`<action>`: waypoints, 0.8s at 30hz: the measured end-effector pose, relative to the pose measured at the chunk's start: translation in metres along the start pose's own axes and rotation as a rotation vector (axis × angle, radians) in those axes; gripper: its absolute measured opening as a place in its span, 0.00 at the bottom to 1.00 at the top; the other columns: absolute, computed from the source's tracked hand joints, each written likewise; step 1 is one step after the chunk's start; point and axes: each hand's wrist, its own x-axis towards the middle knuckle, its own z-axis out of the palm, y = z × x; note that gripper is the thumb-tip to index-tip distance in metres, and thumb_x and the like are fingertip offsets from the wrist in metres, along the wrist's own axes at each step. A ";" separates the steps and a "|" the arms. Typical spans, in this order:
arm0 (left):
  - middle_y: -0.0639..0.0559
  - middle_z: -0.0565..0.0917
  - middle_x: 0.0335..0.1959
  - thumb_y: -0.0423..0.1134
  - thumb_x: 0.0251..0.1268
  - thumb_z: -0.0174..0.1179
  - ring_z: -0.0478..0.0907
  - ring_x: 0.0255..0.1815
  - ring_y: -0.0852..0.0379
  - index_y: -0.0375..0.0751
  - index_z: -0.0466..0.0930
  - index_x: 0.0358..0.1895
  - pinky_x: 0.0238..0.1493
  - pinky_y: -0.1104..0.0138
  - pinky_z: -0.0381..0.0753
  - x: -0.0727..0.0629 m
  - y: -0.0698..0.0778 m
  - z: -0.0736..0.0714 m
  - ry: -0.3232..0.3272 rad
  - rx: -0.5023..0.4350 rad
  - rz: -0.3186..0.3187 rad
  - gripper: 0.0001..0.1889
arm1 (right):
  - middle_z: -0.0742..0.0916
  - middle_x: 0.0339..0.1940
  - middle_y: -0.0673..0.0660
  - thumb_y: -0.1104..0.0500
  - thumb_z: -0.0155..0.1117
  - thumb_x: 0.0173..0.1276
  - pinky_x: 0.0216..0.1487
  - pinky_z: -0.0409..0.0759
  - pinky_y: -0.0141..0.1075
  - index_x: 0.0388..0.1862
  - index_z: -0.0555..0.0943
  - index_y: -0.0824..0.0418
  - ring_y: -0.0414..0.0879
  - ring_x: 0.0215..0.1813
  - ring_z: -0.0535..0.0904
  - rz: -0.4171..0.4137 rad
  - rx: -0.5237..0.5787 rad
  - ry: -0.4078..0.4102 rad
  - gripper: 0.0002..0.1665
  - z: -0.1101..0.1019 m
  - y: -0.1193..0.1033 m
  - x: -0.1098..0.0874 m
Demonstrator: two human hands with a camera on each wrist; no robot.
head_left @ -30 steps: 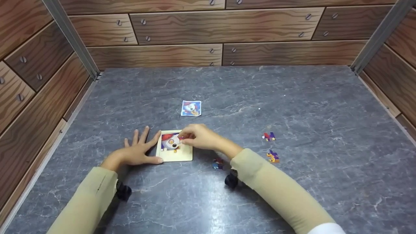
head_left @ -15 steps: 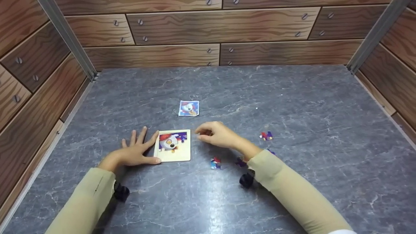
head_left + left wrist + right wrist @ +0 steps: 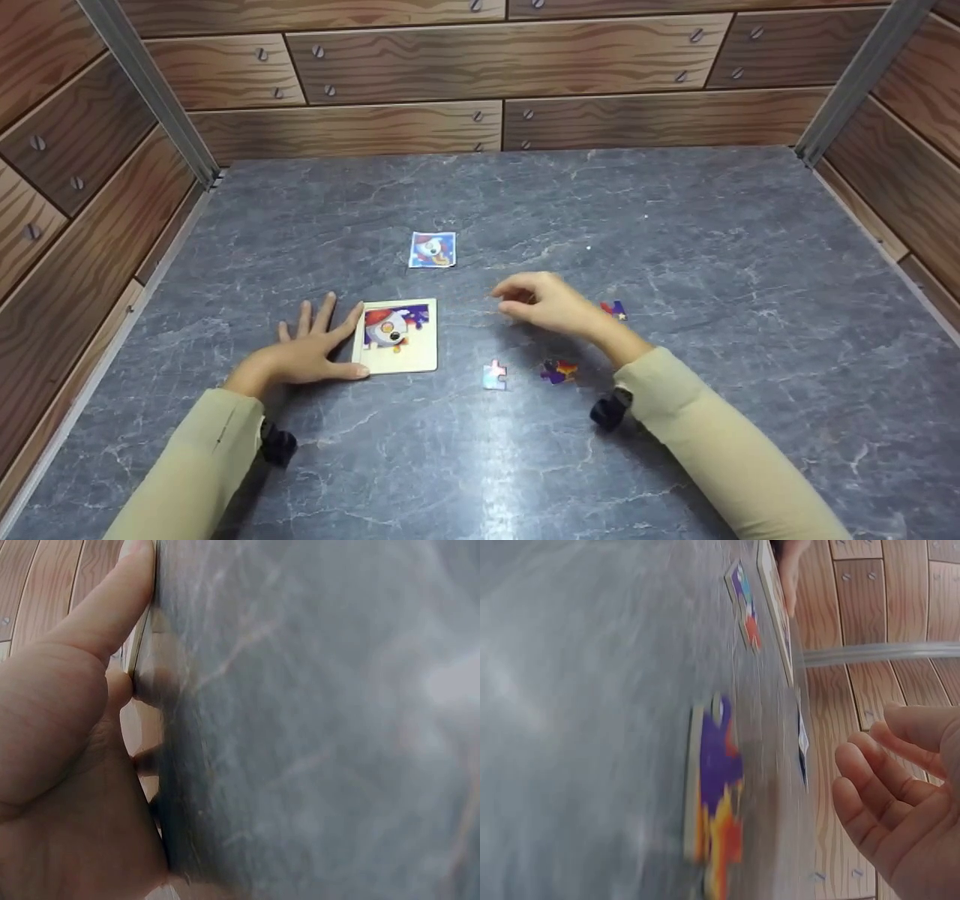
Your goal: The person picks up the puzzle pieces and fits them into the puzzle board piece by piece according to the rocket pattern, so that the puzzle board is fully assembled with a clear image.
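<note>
A small jigsaw board [image 3: 416,356] with a pale frame lies left of centre in the head view, its upper part filled with a purple, red and white picture. Against its left edge rests my left hand [image 3: 311,352], fingers spread, thumb at the lower corner and index finger at the upper one. My right hand [image 3: 551,304] hovers over the table to the right of the board, fingers loosely bent, with nothing between them in the right wrist view. Below it lie a purple-orange puzzle piece [image 3: 559,371] and a light-blue and red puzzle piece [image 3: 495,375].
Another purple and red puzzle piece [image 3: 616,310] is partly hidden by the right wrist. Behind the board lies a small square picture card [image 3: 433,250]. Wood-patterned walls [image 3: 390,64] border the grey marbled table [image 3: 337,202] at the back and sides.
The right hand has drawn away from the board to the right. A purple piece now shows in the board's upper right, where its fingers were. The left hand has stayed put.
</note>
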 end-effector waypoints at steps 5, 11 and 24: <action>0.36 0.20 0.70 0.70 0.55 0.52 0.13 0.66 0.32 0.54 0.30 0.75 0.53 0.31 0.20 0.000 0.001 -0.001 0.000 0.001 0.001 0.53 | 0.85 0.39 0.57 0.59 0.61 0.65 0.45 0.77 0.40 0.49 0.80 0.67 0.47 0.40 0.79 0.004 0.002 0.030 0.16 -0.013 0.007 -0.011; 0.36 0.20 0.70 0.69 0.55 0.52 0.13 0.66 0.32 0.53 0.31 0.75 0.53 0.31 0.20 -0.001 0.002 -0.002 0.001 0.005 0.002 0.53 | 0.84 0.37 0.56 0.59 0.62 0.64 0.43 0.77 0.38 0.49 0.80 0.67 0.46 0.38 0.78 0.025 -0.012 0.072 0.17 -0.028 0.016 -0.022; 0.35 0.20 0.70 0.69 0.55 0.52 0.14 0.66 0.31 0.52 0.31 0.75 0.53 0.31 0.20 -0.001 0.000 -0.001 0.012 0.006 0.013 0.53 | 0.84 0.36 0.59 0.58 0.62 0.65 0.32 0.79 0.34 0.50 0.80 0.67 0.48 0.32 0.79 0.107 -0.003 0.132 0.18 -0.061 0.039 -0.049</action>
